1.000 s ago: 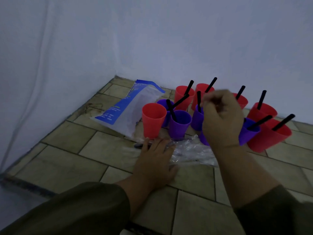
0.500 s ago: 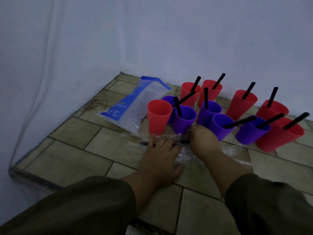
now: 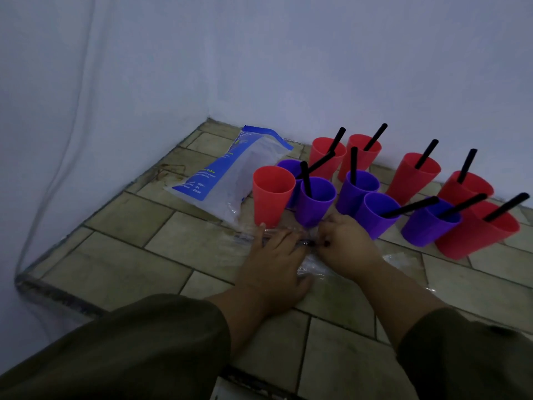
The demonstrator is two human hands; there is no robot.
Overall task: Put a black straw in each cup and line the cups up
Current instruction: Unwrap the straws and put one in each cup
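Several red and purple cups stand on the tiled floor [image 3: 173, 246] near the wall, most with a black straw leaning in them. The front-left red cup [image 3: 272, 194] holds no straw. Next to it a purple cup [image 3: 315, 202] has a straw [image 3: 305, 179]. In front of these cups lies a clear plastic wrapper [image 3: 314, 264] with a black straw [image 3: 307, 241] in it. My left hand [image 3: 274, 264] lies flat on the wrapper, fingers spread. My right hand [image 3: 346, 246] pinches the right end of that straw at the wrapper's mouth.
A blue and white plastic bag [image 3: 230, 180] lies left of the cups, toward the corner. White walls close the back and left side. The tiled surface drops off at an edge [image 3: 57, 290] on the near left.
My right hand came down from above the cups to the wrapper on the floor and closed on the straw's end. My left hand stayed flat on the wrapper.
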